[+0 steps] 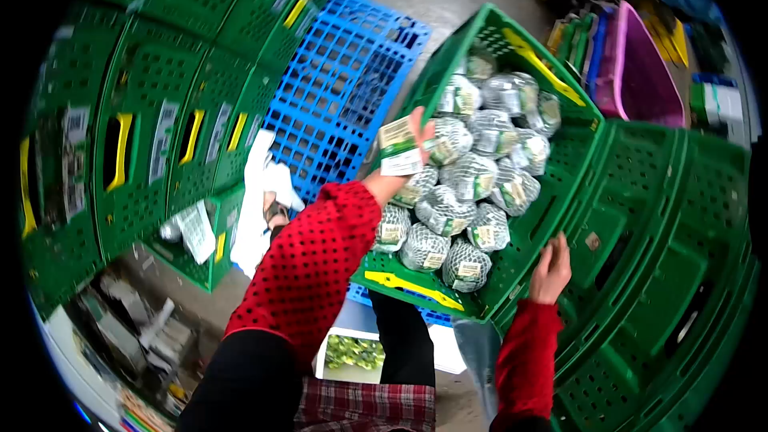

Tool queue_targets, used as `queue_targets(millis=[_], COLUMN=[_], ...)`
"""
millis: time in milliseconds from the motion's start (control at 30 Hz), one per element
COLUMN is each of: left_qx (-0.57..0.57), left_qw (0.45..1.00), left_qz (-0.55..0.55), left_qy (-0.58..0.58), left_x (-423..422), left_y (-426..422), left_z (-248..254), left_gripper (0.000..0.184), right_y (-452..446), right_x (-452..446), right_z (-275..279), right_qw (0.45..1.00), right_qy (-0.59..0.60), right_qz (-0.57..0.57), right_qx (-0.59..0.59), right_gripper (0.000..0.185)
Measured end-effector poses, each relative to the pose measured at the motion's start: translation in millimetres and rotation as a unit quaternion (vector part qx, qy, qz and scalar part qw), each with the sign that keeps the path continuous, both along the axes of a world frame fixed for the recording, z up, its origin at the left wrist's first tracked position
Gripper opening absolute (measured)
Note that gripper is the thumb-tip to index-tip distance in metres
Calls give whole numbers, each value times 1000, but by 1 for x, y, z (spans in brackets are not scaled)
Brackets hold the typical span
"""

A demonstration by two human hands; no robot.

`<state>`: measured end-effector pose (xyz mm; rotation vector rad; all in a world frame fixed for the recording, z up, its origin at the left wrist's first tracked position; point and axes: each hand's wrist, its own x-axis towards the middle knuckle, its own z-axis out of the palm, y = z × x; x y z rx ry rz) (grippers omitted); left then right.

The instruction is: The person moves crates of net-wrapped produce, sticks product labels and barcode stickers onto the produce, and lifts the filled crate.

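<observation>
A green crate stands in front of me, tilted in view, holding several round, pale items in white nets with small printed labels. What is inside the nets I cannot make out. Over the crate's left side is my left hand, closed on a printed label; whether a netted item hangs from it is hidden. My right hand is by the crate's right rim, fingers extended, with nothing in it.
Green crates with yellow handles are stacked at left. A blue plastic pallet lies behind the crate. More green crates stand at right, below a pink bin. White plastic hangs near the left stack.
</observation>
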<state>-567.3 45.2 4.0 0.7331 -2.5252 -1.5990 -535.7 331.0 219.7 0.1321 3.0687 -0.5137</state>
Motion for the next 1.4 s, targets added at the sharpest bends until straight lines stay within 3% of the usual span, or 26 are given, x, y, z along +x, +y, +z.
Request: queue_targets(millis=[33,67,167,233,267,300,367,433,467,500,533,567,633,700,733,767,833,867,900,933,1033,1100,1233,1300,1367,1400], left_qx=[36,30,-78,-180,-166,-46,211,215,216,119,24,123,93,38,54,38,62,59,0,78,106,107,66,34,30,45], left_qw=[998,997,994,982,979,996,972,976,974,985,981,983,994,996,978,976,941,906,881,854,780,747,707,695,693,699], left_qz=[31,43,15,-57,-84,-71,-45,-39,-38,-50,-67,-4,59,86,191,202,308,348,413,485,592,630,670,679,674,663], left_qy=[32,56,76,-31,-85,-25,88,-8,-57,-118,-182,-136,-18,1,55,72,-125,-235,-228,-174,-170,-184,-217,-235,-254,-266], left_x=[0,6,31,76,100,110,131,95,78,82,89,103,152,218,249,290,384,418,452,481,546,570,592,598,598,601], left_y=[3,15,13,-2,-3,-9,-19,-27,-32,-26,-19,5,-20,-81,-79,-118,-184,-202,-213,-226,-248,-266,-312,-336,-358,-369], left_z=[-11,-20,-12,20,21,21,24,12,5,7,12,3,58,136,101,125,174,169,174,181,166,144,73,28,-9,-22], left_gripper=[50,52,61,68,70,65,56,57,57,59,61,63,57,54,51,51,41,42,40,40,42,44,48,51,54,66], right_y=[-21,13,5,-3,-14,-27,-35,-40,-38,-50,-41,-46,-86,-143,-177,-215,-291,-324,-370,-409,-499,-560,-667,-711,-734,-738], right_x=[8,35,100,140,151,159,142,114,91,64,87,87,86,85,83,87,96,101,116,129,176,208,285,326,355,363], right_z=[7,-30,-49,-60,-54,-48,-63,-81,-97,-112,-115,-130,-103,-85,-83,-84,-66,-59,-37,-23,-21,-39,-115,-139,-158,-180], right_qw=[998,995,919,868,859,844,846,817,792,772,718,670,657,723,743,754,749,732,713,699,653,583,597,648,686,701], right_qy=[-15,-73,-360,-448,-446,-448,-458,-521,-542,-554,-564,-552,-503,-441,-468,-484,-539,-532,-527,-529,-571,-584,-597,-625,-557,-547], right_qz=[61,65,157,215,251,294,266,234,277,310,384,469,528,519,477,440,373,419,460,480,498,564,528,431,467,458], right_qx=[14,-29,41,16,28,32,66,82,48,21,135,161,189,116,34,-58,-103,-78,-49,-33,14,31,92,56,19,2], right_gripper=[26,24,45,45,45,46,45,46,47,48,50,51,47,40,37,34,31,31,30,30,31,32,33,34,34,35])
